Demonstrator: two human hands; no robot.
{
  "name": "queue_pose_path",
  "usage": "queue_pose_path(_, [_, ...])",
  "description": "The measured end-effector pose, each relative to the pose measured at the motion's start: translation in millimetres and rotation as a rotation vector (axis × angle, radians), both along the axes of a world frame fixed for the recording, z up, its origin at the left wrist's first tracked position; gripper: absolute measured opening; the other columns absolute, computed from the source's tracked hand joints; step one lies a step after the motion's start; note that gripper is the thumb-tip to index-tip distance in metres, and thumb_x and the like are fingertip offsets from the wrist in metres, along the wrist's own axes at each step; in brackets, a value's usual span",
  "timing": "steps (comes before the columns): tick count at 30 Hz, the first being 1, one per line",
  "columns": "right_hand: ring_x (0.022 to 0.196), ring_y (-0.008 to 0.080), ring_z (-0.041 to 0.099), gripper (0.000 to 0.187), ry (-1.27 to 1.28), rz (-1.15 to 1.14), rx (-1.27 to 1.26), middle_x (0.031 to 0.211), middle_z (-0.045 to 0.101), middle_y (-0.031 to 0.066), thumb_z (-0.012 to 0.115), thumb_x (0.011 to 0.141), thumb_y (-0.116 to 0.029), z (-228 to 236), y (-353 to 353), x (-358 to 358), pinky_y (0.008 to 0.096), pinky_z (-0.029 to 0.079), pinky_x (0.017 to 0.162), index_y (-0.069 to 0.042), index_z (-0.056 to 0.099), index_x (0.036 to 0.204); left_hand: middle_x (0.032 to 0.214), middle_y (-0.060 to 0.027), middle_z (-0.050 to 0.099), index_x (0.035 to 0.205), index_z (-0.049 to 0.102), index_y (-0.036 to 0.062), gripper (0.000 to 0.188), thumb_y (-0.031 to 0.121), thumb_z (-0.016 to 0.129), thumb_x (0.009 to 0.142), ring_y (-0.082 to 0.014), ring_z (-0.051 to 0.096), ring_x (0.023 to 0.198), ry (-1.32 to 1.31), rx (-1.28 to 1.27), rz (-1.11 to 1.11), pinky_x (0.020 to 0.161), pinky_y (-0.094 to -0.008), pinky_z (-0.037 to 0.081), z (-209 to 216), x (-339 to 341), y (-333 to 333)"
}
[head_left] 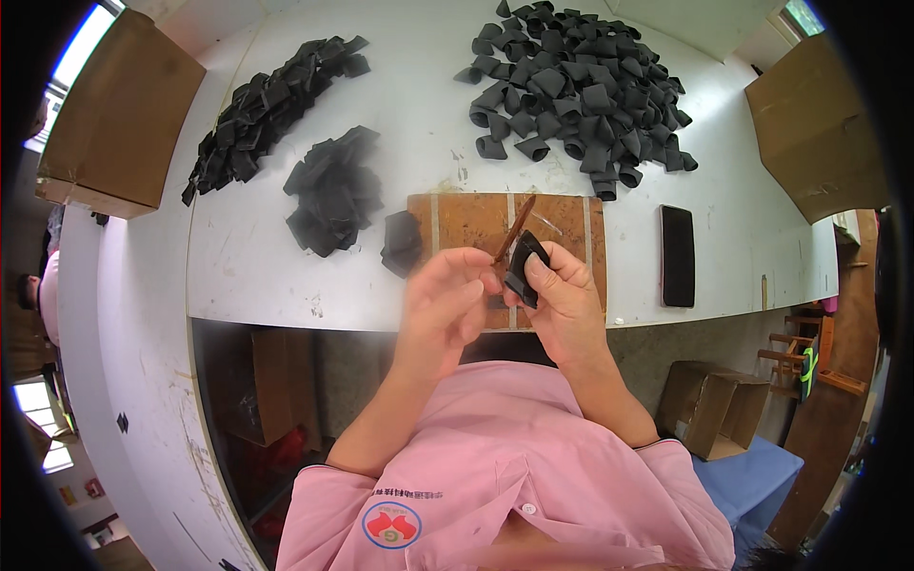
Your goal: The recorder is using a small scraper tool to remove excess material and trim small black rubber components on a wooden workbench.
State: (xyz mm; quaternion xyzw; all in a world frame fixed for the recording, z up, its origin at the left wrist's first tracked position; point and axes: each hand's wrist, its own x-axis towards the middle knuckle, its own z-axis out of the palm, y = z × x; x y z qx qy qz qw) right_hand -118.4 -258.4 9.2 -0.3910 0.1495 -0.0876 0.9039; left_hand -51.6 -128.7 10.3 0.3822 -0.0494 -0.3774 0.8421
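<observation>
My right hand (564, 293) pinches a small folded black fabric piece (526, 271) between thumb and fingers. Close beside it, my left hand (446, 303) has its fingertips closed on the lower end of a thin brown stick (517, 226), which slants up and away along the fabric's left side. Whether the stick touches the fabric I cannot tell. Both hands are over the near part of a brown wooden board (457, 214) with pale stripes. A single flat black piece (402, 243) lies by the board's left edge, just beyond my left hand.
Loose black tube-shaped pieces (581, 86) are heaped at the far right. Flatter black pieces form a long pile (267, 109) and a smaller pile (333, 190) on the left. A black phone (677, 257) lies right of the board. Cardboard boxes (124, 114) flank the white table (419, 95).
</observation>
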Motion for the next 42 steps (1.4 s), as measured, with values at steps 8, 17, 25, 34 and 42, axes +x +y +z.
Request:
queue_pose_path(8, [0.066,0.0083,0.051,0.015,0.068,-0.001,0.061,0.076,0.056,0.0024,0.054,0.085,-0.017,0,2,-4,0.0216,0.041,0.06,-0.002,0.055,0.089,0.07,-0.0034,0.057,0.092,0.053,-0.0032,0.017,0.002,0.059,0.077,-0.001,0.043,0.051,-0.395,0.166,0.112,0.042,-0.0146,0.032,12,-14,-9])
queue_pose_path(17, [0.064,0.0109,0.05,0.019,0.187,-0.165,-0.574,0.076,0.054,0.0037,0.06,0.079,-0.013,-2,7,-2,0.0217,0.042,0.055,-0.001,0.054,0.093,0.069,-0.0013,0.058,0.081,0.057,-0.0024,0.004,0.0,0.059,0.078,-0.0024,0.05,0.06,-0.451,0.345,0.183,0.052,-0.014,0.037,8,-11,-8])
queue_pose_path(25, [0.062,0.0164,0.051,0.014,-0.158,-0.316,-1.308,0.078,0.051,0.0082,0.065,0.07,-0.003,12,7,-10,0.0274,0.042,0.049,0.0,0.058,0.081,0.064,-0.0061,0.057,0.075,0.056,0.0012,0.007,-0.001,0.061,0.072,-0.0119,0.053,0.053,-1.05,0.608,0.255,0.049,-0.0214,0.04,16,-11,-9])
queue_pose_path(34, [0.06,0.0251,0.051,0.013,-0.267,-0.441,-1.853,0.073,0.049,0.0113,0.059,0.067,0.004,4,9,12,0.0331,0.043,0.049,0.002,0.054,0.078,0.066,-0.0042,0.058,0.084,0.054,-0.0012,0.01,-0.002,0.058,0.074,-0.0086,0.053,0.054,-0.797,0.572,0.555,0.047,-0.02,0.041,1,-15,-21])
queue_pose_path(42, [0.058,0.0258,0.052,0.009,-0.083,-0.29,-1.484,0.07,0.05,0.0112,0.056,0.069,0.005,12,5,11,0.0331,0.043,0.05,0.001,0.054,0.077,0.074,-0.0009,0.055,0.09,0.052,-0.0036,0.016,-0.002,0.059,0.076,-0.0017,0.047,0.058,-0.441,0.272,0.195,0.05,-0.0148,0.037,16,-3,-5])
